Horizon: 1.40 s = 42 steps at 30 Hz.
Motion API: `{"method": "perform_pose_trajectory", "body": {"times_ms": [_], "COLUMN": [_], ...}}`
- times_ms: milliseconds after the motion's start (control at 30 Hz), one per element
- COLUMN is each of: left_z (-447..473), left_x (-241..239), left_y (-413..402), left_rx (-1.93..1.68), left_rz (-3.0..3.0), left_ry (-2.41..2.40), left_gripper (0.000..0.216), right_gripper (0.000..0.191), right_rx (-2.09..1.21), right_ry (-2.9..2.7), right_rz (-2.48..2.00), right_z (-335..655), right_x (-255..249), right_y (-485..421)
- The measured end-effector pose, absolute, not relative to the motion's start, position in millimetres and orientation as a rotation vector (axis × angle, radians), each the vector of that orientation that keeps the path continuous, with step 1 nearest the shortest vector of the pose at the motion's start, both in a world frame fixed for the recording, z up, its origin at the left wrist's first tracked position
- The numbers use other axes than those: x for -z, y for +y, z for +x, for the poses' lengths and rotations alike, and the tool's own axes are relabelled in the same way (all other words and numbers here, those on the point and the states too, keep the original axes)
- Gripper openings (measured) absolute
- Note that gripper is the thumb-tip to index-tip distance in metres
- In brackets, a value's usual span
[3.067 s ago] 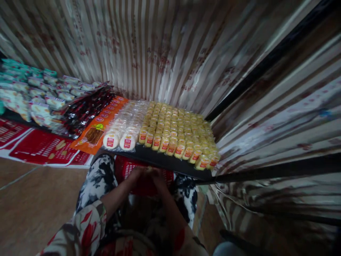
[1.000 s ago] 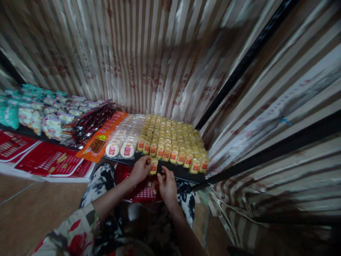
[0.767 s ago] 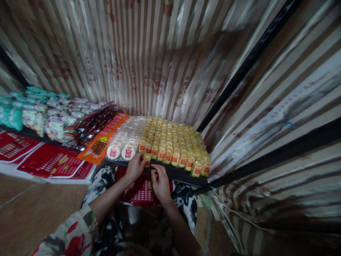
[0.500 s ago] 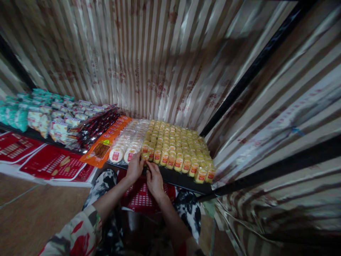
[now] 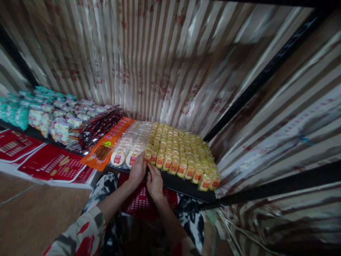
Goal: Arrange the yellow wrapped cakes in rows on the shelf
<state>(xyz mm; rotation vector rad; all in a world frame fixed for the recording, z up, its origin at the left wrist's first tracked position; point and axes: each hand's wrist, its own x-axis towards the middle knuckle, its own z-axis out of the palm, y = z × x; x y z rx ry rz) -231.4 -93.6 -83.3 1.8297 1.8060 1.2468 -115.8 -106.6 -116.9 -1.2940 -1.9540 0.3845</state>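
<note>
Item: what I cannot make out at the shelf front.
My left hand (image 5: 137, 171) and right hand (image 5: 154, 181) cover the near-corner yellow packet; my fingertips and grip are hidden. Packet labels (image 5: 159, 164) too small to read. Teal packs (image 5: 16, 110) cut by the left edge.

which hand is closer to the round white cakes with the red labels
Left. The left hand sits at the shelf edge just below the round white cakes, nearly touching them. The right hand lies farther right, below the yellow cakes.
</note>
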Motion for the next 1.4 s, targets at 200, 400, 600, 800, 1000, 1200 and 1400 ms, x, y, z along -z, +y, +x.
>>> {"method": "perform_pose_trajectory", "body": {"times_ms": [200, 400, 600, 800, 1000, 1200, 1400], "left_z": [-229.0, -232.3, -233.3, -232.6, -231.9, -228.9, -228.5], "left_x": [95.3, 110.9, 119.3, 135.7, 142.6, 144.0, 138.7], "left_y": [-103.6, -105.7, -106.3, -107.4, -105.1, -104.3, -101.0], "left_rx": [-1.291, -1.222, -1.198, -1.244, -1.175, -1.157, -1.112], "left_rz": [1.923, 2.017, 2.044, 2.019, 2.093, 2.134, 2.111], "left_ry": [1.799, 1.761, 1.715, 1.731, 1.714, 1.742, 1.742], "left_gripper": [0.039, 0.043, 0.049, 0.048, 0.048, 0.048, 0.051], "right_gripper": [0.049, 0.056, 0.056, 0.055, 0.05, 0.047, 0.048], "right_rx": [-0.299, -0.231, -0.162, -0.119, -0.083, -0.054, -0.032], "right_ry": [-1.953, -1.994, -1.974, -1.964, -1.965, -1.951, -1.963], "right_rz": [-1.33, -1.407, -1.483, -1.487, -1.505, -1.515, -1.518], "right_z": [-116.3, -119.6, -125.6, -127.3, -128.1, -129.7, -131.2], "right_x": [118.3, 117.8, 120.6, 123.2, 129.5, 130.6, 134.8], "right_y": [-106.3, -105.5, -105.2, -105.5, -104.8, -104.2, -101.5]}}
